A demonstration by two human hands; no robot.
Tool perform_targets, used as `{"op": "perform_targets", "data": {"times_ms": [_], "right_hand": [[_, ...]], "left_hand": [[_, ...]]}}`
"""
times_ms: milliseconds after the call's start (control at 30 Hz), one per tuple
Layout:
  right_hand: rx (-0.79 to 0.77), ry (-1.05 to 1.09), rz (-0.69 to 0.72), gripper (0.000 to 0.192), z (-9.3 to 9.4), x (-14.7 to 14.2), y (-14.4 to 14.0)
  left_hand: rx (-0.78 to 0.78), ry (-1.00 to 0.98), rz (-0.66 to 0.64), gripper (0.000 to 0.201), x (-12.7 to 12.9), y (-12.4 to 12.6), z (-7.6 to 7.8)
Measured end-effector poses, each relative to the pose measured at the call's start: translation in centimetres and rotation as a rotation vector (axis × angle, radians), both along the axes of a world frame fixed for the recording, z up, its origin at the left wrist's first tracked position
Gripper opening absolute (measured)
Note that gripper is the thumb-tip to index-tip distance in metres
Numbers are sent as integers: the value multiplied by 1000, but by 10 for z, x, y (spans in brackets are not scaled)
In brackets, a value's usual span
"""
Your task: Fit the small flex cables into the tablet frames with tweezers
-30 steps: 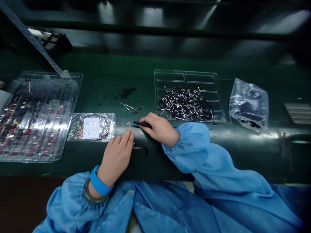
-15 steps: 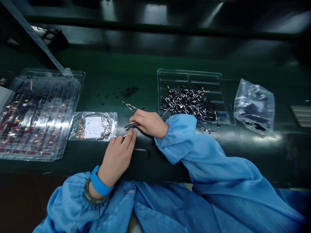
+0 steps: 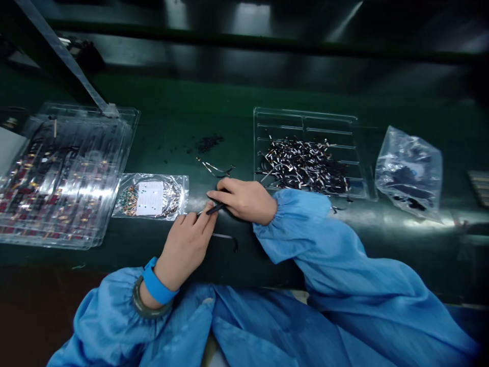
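Observation:
My right hand [image 3: 244, 200] is closed around a slim black stick-like tool [image 3: 217, 208], its tip over the fingertips of my left hand. My left hand [image 3: 189, 242] rests palm down on the bench, index and middle fingers together and pressed on something small; the thumb is hidden. A thin pale end sticks out by those fingertips, too small to name. Just below lies a short flat cable [image 3: 225, 236] with a black bent end. Beyond my right hand is a pair of thin cables [image 3: 214, 168] with metal ends.
A clear tray [image 3: 305, 120] holds a heap of short black cables. Further right lies a clear bag [image 3: 410, 171] with black parts. To the left are a labelled bag [image 3: 178, 196] of small parts and stacked clear trays [image 3: 110, 163]. Tiny black bits [image 3: 210, 142] lie behind my hands.
My right hand has shifted slightly right and its fingers have spread somewhat, with the black tool now angled across my left fingertips. My left hand stays almost in place. The view has shifted a little.

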State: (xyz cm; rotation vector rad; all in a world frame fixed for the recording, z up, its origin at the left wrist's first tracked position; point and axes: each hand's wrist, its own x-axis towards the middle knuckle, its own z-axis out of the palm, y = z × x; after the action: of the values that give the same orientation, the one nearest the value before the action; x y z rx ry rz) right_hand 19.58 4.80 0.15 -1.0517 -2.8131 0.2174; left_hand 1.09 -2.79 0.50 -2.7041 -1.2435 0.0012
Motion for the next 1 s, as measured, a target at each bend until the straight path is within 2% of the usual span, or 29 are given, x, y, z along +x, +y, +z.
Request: {"op": "perform_targets", "data": {"times_ms": [133,200,300,367,600,700,767,867,933,1000], "right_hand": [[-127,-5,-85,32,10,0,1],[-170,52,-180,34,14,0,4],[-125,80,-392,44,15,0,9],[-111,49,-450,44,14,-2,12],[-221,40,-175,42,13,-1,5],[-292,112,-102,39,13,11,-3],[-313,190,-110,40,12,20,-7],[-267,290,-224,44,11,34,-14],[-235,317,-272,42,12,41,-18],[-219,317,-276,39,13,46,-24]], "left_hand": [[-4,-2,3,49,-2,-1,0],[7,-7,2,50,-3,-2,-1],[16,-4,-13,52,-3,0,-2],[5,6,-40,52,-2,3,-1],[-86,16,-221,44,1,18,8],[-87,-97,-177,39,0,16,3],[-65,-197,-87,36,-1,14,-1],[-30,-277,64,46,0,16,-5],[-42,-251,88,46,2,18,-4],[-65,-177,60,38,4,19,-2]]}}
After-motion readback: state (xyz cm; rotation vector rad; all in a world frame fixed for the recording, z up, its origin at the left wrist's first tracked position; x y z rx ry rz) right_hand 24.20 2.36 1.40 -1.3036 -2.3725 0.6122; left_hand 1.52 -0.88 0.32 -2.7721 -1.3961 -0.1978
